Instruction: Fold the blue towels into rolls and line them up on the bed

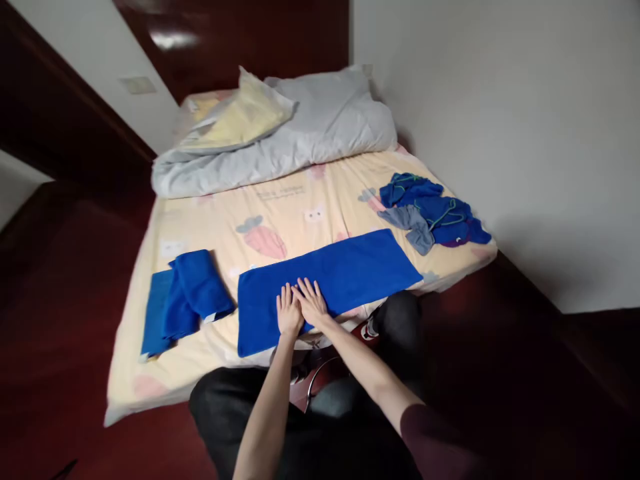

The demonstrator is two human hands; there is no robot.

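A blue towel (360, 267) lies spread in a long flat strip along the near edge of the bed. Both palms rest on its left half, close to its front edge. My left hand (289, 311) is flat with its fingers stretched forward. Touching it on the right, my right hand (311, 304) also lies flat, fingers spread, thumb side against the left. Neither hand grips the cloth. To the left are folded blue towels (203, 285), overlapping one another, with a small white tag showing at the front.
A crumpled heap of blue and grey cloths (433, 210) sits at the bed's right side. The bed (210, 220) has a yellow carrot-print sheet. A rolled grey quilt (330, 120) and a yellow pillow (245, 117) lie at its head. A white wall (500, 133) stands on the right.
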